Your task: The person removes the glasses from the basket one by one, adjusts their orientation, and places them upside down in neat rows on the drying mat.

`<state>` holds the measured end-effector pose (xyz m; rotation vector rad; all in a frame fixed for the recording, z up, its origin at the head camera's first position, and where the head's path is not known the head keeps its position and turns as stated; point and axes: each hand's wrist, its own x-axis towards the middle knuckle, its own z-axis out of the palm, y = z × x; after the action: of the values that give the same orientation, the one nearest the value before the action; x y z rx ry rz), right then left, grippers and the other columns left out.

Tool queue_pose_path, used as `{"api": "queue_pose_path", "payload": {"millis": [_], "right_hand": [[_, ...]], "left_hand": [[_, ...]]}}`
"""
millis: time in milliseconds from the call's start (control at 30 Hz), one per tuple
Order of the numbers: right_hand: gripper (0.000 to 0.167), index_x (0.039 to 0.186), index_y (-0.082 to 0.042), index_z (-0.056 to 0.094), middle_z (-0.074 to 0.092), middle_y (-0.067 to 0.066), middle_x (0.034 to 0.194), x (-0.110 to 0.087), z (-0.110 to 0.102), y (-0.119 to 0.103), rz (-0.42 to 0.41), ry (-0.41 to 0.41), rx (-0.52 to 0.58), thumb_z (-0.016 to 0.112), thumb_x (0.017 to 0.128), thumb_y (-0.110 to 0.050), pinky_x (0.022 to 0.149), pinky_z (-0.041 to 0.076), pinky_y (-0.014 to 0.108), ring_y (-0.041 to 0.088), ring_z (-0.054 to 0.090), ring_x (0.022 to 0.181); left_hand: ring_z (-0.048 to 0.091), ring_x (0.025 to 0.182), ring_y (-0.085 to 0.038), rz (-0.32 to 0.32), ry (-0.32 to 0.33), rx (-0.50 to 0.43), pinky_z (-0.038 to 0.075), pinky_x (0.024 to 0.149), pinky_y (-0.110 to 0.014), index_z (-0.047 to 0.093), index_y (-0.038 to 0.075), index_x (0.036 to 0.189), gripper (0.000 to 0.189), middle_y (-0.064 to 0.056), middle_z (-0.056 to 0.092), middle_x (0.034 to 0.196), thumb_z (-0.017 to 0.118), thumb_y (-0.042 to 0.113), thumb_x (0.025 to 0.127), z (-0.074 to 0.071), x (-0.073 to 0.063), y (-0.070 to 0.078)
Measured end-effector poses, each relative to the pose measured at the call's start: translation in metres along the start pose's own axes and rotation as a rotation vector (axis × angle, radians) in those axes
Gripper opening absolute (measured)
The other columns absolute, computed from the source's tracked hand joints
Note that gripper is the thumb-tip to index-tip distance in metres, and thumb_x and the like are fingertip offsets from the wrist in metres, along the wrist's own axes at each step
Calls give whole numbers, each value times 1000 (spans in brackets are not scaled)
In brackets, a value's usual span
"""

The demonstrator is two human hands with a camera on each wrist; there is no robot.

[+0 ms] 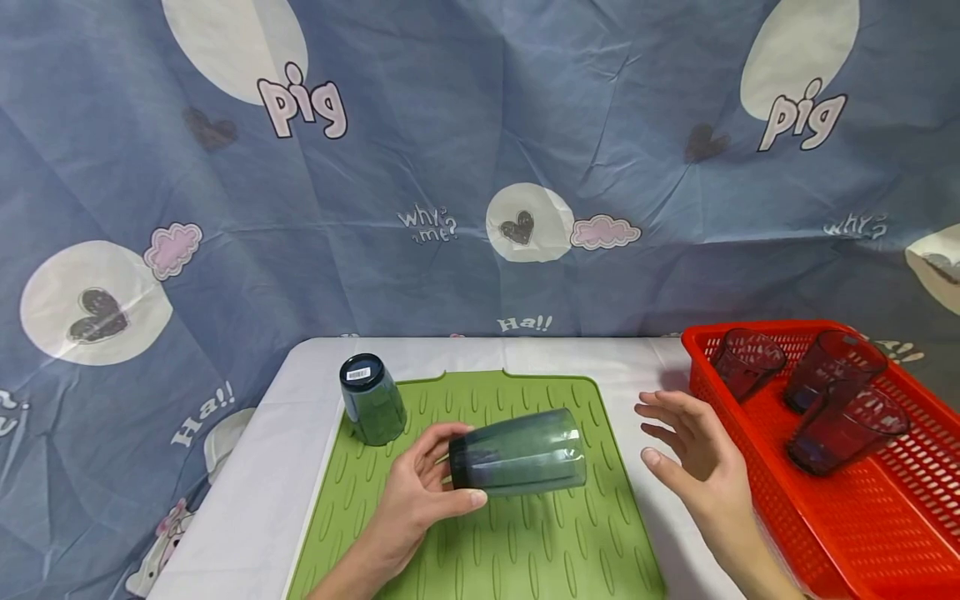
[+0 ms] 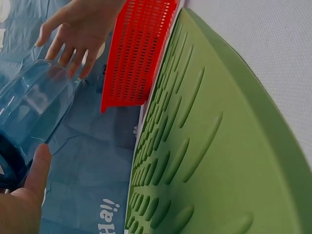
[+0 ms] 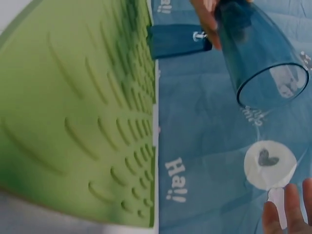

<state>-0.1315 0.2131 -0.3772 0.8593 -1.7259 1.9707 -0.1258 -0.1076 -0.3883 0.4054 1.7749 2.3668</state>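
Note:
In the head view my left hand [image 1: 420, 492] grips a blue-tinted clear drinking glass [image 1: 521, 454] by its dark base. The glass lies on its side in the air over a green ridged mat [image 1: 480, 554], its mouth pointing right. My right hand [image 1: 693, 467] is held apart from the glass, between mat and basket, with fingers spread and nothing in them. A second drinking glass [image 1: 375, 400] stands upside down on the mat's far left corner, a white label on its base. In the right wrist view, fingertips [image 3: 292, 209] of the right hand show at the lower right.
A red perforated plastic basket [image 1: 862, 533] stands at the right with several similar glasses [image 1: 750, 358] in it, tilted or upright. A white cloth [image 1: 247, 508] covers the table. Behind it hangs a blue printed curtain [image 1: 420, 283].

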Motion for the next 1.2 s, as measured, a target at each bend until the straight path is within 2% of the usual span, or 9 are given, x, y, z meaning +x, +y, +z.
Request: {"api": "queue_pose_path", "payload": {"millis": [133,367,533,933,1200], "right_hand": [[62,135,16,39,49,28,133,0,-3,2,40,40,-118,59,78,27,102,42,30,33,49,121],[63,136,5,46,52,16,133,1,-10,10,171,160,-344,69,79,19,103,38,27,26,49,123],[62,136,2,47,52,10,133,1,-16,16,212,195,-445,72,81,13,104,37,23,22,49,123],[58,137,-3,48,52,8,134,0,-23,24,226,198,-480,72,84,8,103,37,22,23,48,123],[57,136,0,48,52,8,133,-2,-23,26,230,200,-480,72,84,8,102,37,22,21,49,122]], "left_hand": [[57,117,-32,-10,16,-2,52,95,-39,45,-3,134,72,-21,51,134,78,-10,70,-1,1,0],[56,120,-30,-26,35,15,51,96,-38,47,0,135,73,-20,49,136,79,-8,70,-3,2,0],[55,120,-30,-16,42,22,51,97,-38,47,0,135,74,-20,50,136,79,-9,69,-4,2,0],[56,118,-30,26,76,43,51,97,-35,46,0,135,71,-18,53,133,77,-9,72,-8,6,2],[58,116,-31,34,124,62,52,93,-35,46,2,135,72,-17,55,132,77,-10,71,-13,7,5]]}}
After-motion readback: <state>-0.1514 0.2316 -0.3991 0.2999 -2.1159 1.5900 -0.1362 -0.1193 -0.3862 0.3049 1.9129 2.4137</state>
